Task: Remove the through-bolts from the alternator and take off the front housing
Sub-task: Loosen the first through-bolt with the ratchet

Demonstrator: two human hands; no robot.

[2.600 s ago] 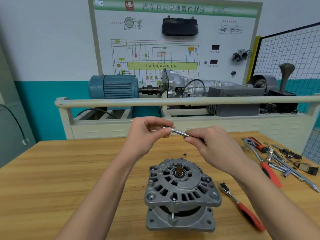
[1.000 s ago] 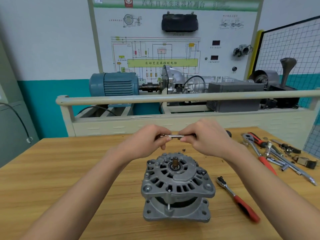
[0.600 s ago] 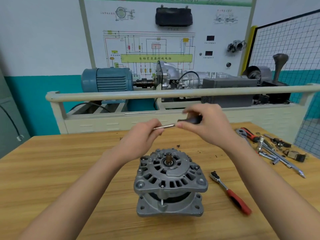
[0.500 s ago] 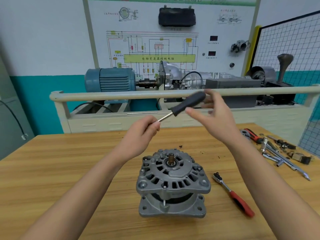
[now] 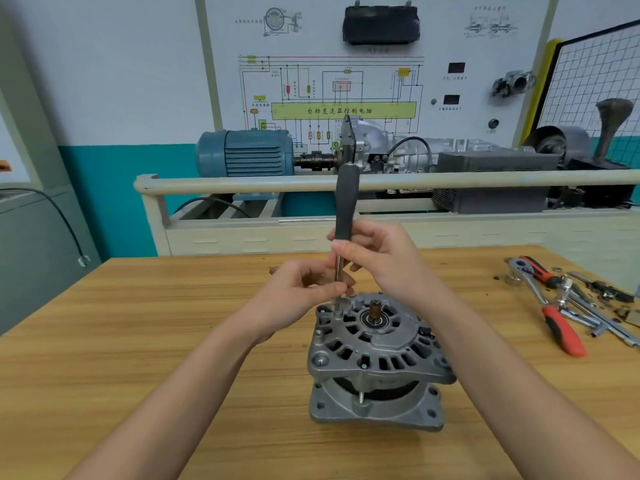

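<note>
The alternator [image 5: 375,358] sits upright on the wooden surface [image 5: 156,341], front housing [image 5: 377,341] facing up and shaft stub poking out of the middle. Here is the driver [image 5: 346,202], standing almost vertical, black handle high, its tip down at the far-left edge of the housing where a through-bolt [image 5: 336,308] appears to sit. The right hand [image 5: 381,261] has its grip curled round the lower end of the handle, thumb and fingers wrapped on it; the left hand [image 5: 301,289] pinches the bare shank just above the tip, guiding it. So this looks like the bolt-loosening step, and an early one: the housing is still seated on the body, and a bolt shank [image 5: 361,396] shows in the gap at the near side. Whether the tip is truly engaged on the bolt head I cannot tell, the left fingers cover it. Next, I reckon, a firm downward press and a turn from the right hand, the shank kept square to the bolt. Off to the right lie a red-handled ratchet [image 5: 554,317] and loose sockets [image 5: 588,306].
</note>
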